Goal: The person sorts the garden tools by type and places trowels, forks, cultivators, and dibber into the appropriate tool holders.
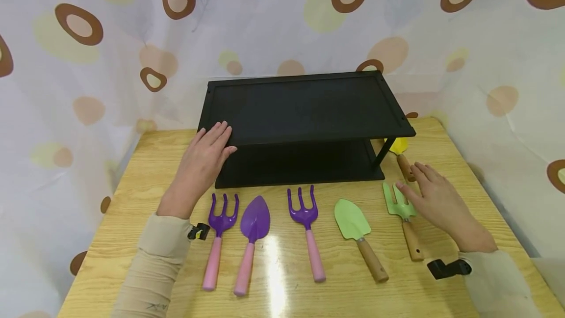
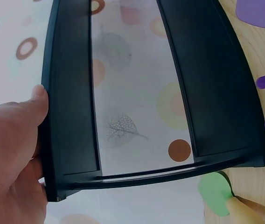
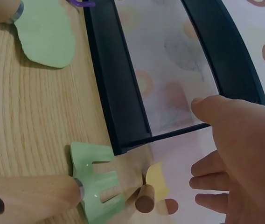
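A black two-tier rack (image 1: 304, 109) stands at the back of the wooden table. My left hand (image 1: 198, 168) rests on its front left corner, fingers extended over the top board and thumb by the front edge. In the left wrist view the thumb (image 2: 39, 98) lies along the board's outer edge. My right hand (image 1: 434, 200) holds nothing, its fingers extended beyond the rack's right end. It overlaps a green hand fork (image 1: 402, 207) with a wooden handle. Just past its fingertips lies a yellow tool (image 1: 405, 166), its head partly hidden behind the rack's post.
In front of the rack lie a purple hand fork (image 1: 222, 220), a purple trowel (image 1: 256, 220), another purple fork (image 1: 304, 212) and a green trowel (image 1: 351, 219). The purple tools have pink handles. A patterned curtain (image 1: 273, 28) hangs behind the table (image 1: 176, 278).
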The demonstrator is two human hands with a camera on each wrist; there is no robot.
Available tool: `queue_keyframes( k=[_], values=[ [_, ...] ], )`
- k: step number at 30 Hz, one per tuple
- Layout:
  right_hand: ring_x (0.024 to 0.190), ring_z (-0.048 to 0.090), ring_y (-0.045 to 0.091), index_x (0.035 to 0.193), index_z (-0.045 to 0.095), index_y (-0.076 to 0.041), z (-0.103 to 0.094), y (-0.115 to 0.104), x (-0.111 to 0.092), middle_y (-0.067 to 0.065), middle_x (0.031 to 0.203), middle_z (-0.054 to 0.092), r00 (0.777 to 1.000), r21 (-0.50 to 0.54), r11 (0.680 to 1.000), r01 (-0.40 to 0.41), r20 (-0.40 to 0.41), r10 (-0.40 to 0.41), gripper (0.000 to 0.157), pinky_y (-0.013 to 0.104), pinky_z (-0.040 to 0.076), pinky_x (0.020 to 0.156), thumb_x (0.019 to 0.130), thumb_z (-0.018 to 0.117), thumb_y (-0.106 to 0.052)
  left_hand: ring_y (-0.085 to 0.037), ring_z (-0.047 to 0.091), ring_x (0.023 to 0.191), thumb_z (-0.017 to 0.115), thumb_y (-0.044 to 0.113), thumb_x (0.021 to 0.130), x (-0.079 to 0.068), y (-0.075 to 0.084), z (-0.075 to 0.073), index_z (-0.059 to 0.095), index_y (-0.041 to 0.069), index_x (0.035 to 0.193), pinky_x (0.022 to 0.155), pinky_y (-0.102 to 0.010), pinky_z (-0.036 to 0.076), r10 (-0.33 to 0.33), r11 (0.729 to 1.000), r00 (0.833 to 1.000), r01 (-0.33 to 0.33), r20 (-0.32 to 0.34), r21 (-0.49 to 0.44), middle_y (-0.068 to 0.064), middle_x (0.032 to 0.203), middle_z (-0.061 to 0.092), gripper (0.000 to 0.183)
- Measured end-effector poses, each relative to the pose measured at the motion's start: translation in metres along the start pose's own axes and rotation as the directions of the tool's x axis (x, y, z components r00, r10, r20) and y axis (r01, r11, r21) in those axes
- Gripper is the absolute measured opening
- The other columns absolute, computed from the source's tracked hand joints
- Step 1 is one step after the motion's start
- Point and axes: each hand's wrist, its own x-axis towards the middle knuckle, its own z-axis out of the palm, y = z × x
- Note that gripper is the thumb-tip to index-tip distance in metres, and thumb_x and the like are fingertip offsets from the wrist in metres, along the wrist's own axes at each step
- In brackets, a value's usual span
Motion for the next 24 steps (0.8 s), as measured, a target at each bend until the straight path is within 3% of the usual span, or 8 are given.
queue_keyframes(
  k=[7, 13, 24],
  values=[
    [0.133, 0.031, 0.061, 0.147, 0.029, 0.017, 0.008, 0.01, 0.011, 0.041, 0.15, 0.029, 1.0, 0.025, 1.0, 0.007, 0.003, -0.007, 0.076, 0.073, 0.031, 0.105, 0.105, 0.04, -0.046, -0.029, 0.042, 0.144, 0.051, 0.027, 0.103, -0.002, -0.001, 0.008, 0.049, 0.004, 0.145, 0.121, -0.05, 0.029, 0.02, 0.999, 0.997, -0.017, -0.08, 0.036, -0.015, 0.152, 0.047, 0.049],
    [0.131, 0.032, 0.062, 0.146, 0.03, 0.017, 0.014, 0.016, 0.025, 0.043, 0.148, 0.029, 1.0, 0.026, 1.0, 0.012, 0.01, -0.012, 0.068, 0.073, 0.032, 0.104, 0.107, 0.038, -0.038, -0.029, 0.048, 0.14, 0.054, 0.024, 0.102, -0.002, -0.001, 0.015, 0.053, 0.003, 0.142, 0.12, -0.05, 0.032, 0.037, 0.999, 0.983, -0.031, -0.18, 0.032, -0.015, 0.147, 0.053, 0.046],
    [0.13, 0.038, 0.059, 0.146, 0.035, 0.013, 0.026, 0.031, 0.046, 0.041, 0.145, 0.035, 0.996, 0.01, 0.997, 0.071, -0.055, -0.07, 0.052, 0.071, 0.036, 0.104, 0.107, 0.04, -0.021, -0.027, 0.05, 0.138, 0.055, 0.023, 0.101, 0.001, 0.002, 0.024, 0.054, 0.004, 0.141, 0.12, -0.047, 0.033, 0.025, 0.999, 0.972, -0.016, -0.232, 0.04, -0.013, 0.145, 0.055, 0.044]
  ],
)
